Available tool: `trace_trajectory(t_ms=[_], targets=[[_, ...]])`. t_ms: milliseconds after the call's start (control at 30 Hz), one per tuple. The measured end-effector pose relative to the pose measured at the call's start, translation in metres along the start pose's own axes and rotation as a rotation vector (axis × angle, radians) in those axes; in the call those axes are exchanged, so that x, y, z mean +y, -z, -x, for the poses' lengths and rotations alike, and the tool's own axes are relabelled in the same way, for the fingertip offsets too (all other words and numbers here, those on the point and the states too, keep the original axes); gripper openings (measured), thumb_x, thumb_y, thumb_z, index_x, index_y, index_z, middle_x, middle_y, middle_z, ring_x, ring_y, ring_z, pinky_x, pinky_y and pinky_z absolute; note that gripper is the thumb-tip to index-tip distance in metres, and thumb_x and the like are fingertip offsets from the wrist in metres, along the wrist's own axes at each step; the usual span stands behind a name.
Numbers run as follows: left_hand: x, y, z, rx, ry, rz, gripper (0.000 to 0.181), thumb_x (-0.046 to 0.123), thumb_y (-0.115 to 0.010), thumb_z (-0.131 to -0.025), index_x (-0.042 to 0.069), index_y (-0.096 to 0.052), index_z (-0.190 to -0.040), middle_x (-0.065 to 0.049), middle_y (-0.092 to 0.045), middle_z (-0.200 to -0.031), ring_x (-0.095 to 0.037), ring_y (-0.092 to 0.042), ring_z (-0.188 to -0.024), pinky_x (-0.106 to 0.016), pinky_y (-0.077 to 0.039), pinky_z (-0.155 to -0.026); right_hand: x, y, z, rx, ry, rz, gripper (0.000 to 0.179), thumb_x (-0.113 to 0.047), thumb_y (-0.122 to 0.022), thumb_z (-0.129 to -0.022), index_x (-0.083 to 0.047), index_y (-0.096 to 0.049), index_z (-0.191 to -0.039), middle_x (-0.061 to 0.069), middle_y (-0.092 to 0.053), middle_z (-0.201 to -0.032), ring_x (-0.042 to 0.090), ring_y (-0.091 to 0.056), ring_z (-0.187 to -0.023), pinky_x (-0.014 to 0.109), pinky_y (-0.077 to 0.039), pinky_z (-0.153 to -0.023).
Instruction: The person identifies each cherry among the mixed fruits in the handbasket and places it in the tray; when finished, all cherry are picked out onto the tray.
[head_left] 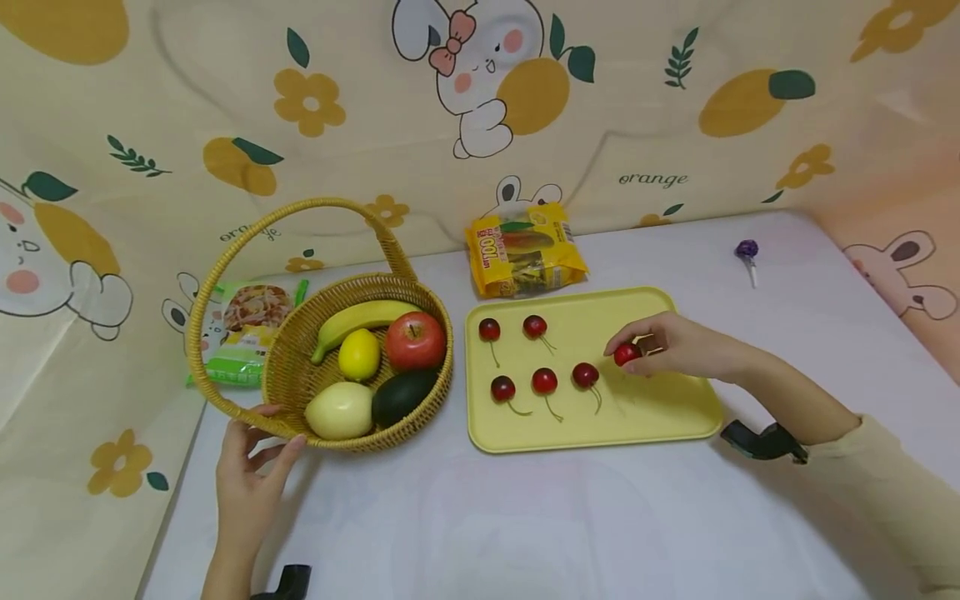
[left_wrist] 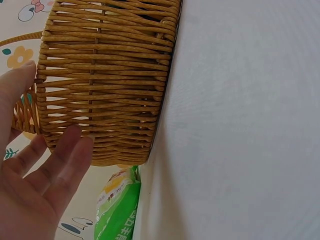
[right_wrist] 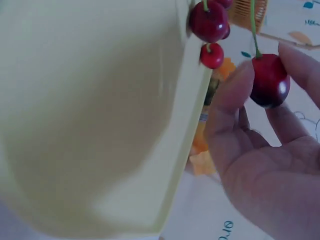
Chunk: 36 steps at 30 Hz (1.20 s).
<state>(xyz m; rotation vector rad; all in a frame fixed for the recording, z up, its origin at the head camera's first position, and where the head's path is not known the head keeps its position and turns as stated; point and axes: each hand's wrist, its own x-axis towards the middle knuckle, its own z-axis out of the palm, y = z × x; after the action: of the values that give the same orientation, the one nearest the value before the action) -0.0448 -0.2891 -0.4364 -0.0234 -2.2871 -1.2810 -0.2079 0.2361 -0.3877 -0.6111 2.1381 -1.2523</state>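
Note:
A dark red cherry [right_wrist: 270, 80] with a green stem is pinched between the thumb and fingers of my right hand [head_left: 675, 346], over the right half of the yellow tray [head_left: 645, 417]. Several more cherries [head_left: 545, 382] lie on the tray's left half in two rows, stems pointing toward me. My left hand [head_left: 251, 475] holds the near-left rim of the wicker basket [head_left: 408, 421] by the foot of its handle, thumb on the rim and fingers against the woven side. Inside the basket are a banana [head_left: 367, 317], a lemon [head_left: 359, 355], a red apple [head_left: 415, 342], a pale yellow-green fruit [head_left: 339, 411] and a dark green oval fruit [head_left: 405, 397].
Behind the tray lies a yellow snack bag [head_left: 525, 250]. A green food packet [head_left: 251, 325] sits left of the basket, partly behind its handle. At the far right is a purple lollipop [head_left: 747, 254]. A patterned cloth backdrop [head_left: 360, 75] rises behind the white table.

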Motion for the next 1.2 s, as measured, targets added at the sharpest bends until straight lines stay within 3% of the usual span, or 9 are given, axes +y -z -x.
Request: trace_trajectory(t_ms=[267, 400, 733, 1200], targets=[[0.001, 0.0, 0.001, 0.014, 0.0, -0.011, 0.055, -0.02, -0.072, -0.078, -0.01, -0.051, -0.128, -0.016, -0.053, -0.123, -0.009, -0.058, -0.099, -0.009, -0.052, -0.076, 0.014, -0.006, -0.003, 0.132, 0.072, 0.097, 0.029, -0.008, -0.079, -0.085, 0.001, -0.06, -0.104, 0.008, -0.063, -0.095, 0.019, -0.056, -0.08, 0.024, -0.051, -0.07], [0.0, 0.0, 0.001, 0.015, 0.001, -0.013, 0.056, -0.021, -0.071, -0.077, -0.01, -0.051, -0.128, -0.017, -0.053, -0.123, -0.009, -0.057, -0.1, -0.009, -0.052, -0.076, 0.018, -0.01, -0.004, 0.118, 0.044, 0.162, 0.025, -0.012, -0.081, -0.084, -0.003, -0.066, -0.101, 0.005, -0.065, -0.094, 0.019, -0.059, -0.078, 0.024, -0.053, -0.073], [0.001, -0.001, 0.003, 0.016, -0.002, -0.021, 0.056, -0.021, -0.072, -0.077, -0.011, -0.051, -0.128, -0.017, -0.053, -0.123, -0.009, -0.057, -0.099, -0.008, -0.051, -0.075, 0.017, -0.018, -0.003, 0.127, 0.039, 0.265, 0.026, -0.013, -0.082, -0.083, -0.002, -0.069, -0.102, 0.003, -0.066, -0.093, 0.017, -0.057, -0.074, 0.024, -0.052, -0.068], [0.004, -0.001, 0.0, 0.019, 0.0, -0.003, 0.055, -0.021, -0.071, -0.078, -0.011, -0.051, -0.128, -0.016, -0.053, -0.122, -0.009, -0.058, -0.099, -0.008, -0.052, -0.075, 0.017, -0.021, 0.002, 0.164, 0.057, 0.244, 0.034, -0.014, -0.08, -0.085, 0.001, -0.065, -0.111, 0.004, -0.062, -0.093, 0.018, -0.056, -0.074, 0.023, -0.051, -0.066]])
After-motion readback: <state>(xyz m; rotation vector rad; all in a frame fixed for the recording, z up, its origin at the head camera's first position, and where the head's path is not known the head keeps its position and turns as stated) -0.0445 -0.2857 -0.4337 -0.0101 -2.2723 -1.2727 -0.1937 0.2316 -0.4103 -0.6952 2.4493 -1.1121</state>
